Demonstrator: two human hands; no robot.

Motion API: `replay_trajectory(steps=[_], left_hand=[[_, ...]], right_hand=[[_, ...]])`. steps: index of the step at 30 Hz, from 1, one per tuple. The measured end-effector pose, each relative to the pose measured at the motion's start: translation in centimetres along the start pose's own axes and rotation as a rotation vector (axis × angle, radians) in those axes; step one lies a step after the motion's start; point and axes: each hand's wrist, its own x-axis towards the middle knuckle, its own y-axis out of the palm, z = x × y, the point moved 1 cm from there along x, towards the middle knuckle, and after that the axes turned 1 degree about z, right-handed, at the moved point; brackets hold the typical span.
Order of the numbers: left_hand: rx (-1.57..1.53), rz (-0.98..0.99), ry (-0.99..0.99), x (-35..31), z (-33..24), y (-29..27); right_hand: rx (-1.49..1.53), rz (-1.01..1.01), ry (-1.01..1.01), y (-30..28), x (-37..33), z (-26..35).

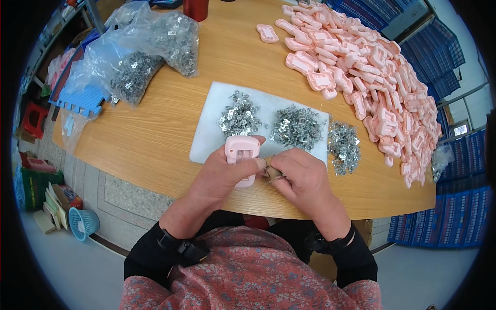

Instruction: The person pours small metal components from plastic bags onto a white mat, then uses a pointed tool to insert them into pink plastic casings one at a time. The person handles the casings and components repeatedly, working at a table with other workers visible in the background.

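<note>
My left hand (218, 173) is closed round a pale pink plastic casing (241, 145), which has a rectangular opening in its face. The thumb presses on its right side. At that same edge, the fingers of my right hand (305, 175) are pinched together, with brownish wrapping showing at the fingertips. Whatever they hold is too small and too covered to make out. Just beyond both hands lies a white foam sheet (205, 129) bearing two heaps of small silvery metal clips, a left heap (239, 114) and a right heap (297, 127). A third clip heap (343, 148) rests on the wood beside the sheet.
A large mound of pink casings (361, 77) covers the table's right side, with one casing (267, 33) lying apart. Clear bags of metal parts (135, 72) sit at the far left, near a red cup (196, 9). Blue crates (439, 222) are stacked beyond the wooden table (155, 129).
</note>
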Motion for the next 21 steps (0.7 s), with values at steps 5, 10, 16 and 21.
replay_trajectory(steps=[5,10,16,21], left_hand=[[0.006,0.012,0.026,-0.3,0.0,-0.1],[0.108,-0.011,-0.014,-0.3,-0.3,-0.2],[0.16,-0.046,-0.011,-0.2,-0.3,-0.1],[0.218,-0.006,-0.041,-0.4,-0.6,0.1]], right_hand=[[0.252,0.004,0.081,0.2,-0.4,-0.5],[0.489,0.119,0.434,0.1,-0.3,-1.1],[0.729,0.148,0.695,0.4,0.4,-2.0],[0.725,0.273,0.648,0.0,1.1,-1.7]])
